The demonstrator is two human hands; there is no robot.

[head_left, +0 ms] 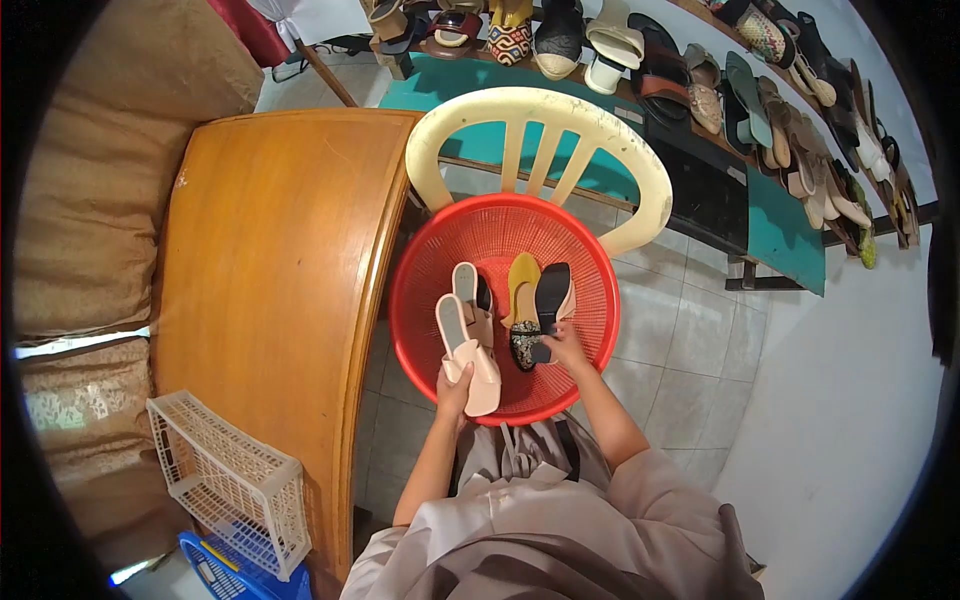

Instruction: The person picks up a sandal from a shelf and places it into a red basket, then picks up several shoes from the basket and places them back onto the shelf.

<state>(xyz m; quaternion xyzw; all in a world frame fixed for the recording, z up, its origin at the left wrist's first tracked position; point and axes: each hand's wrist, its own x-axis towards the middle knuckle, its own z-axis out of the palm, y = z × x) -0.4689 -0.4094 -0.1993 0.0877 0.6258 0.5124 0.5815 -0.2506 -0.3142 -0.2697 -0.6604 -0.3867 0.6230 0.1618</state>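
Note:
My left hand [455, 388] is closed around a pale pink slide sandal [474, 378], held over the near left part of a red plastic basket [405, 345]. A similar pale slide [464, 280] lies just beyond it. At the basket's right side, my right hand [566, 348] has its fingers closed on a pale pink shoe with a black sole [553, 292], whose sole faces up. Left of that shoe lies a mustard yellow flat [522, 275]. A black patterned flat [522, 352] is beside my right fingers, partly covered.
The basket sits on a cream plastic chair [655, 195]. A wooden table [270, 230] stands at left, with a white plastic crate [235, 480] and a blue basket [235, 565] near its front. Shelves of shoes [705, 90] and a green bench [785, 225] lie beyond.

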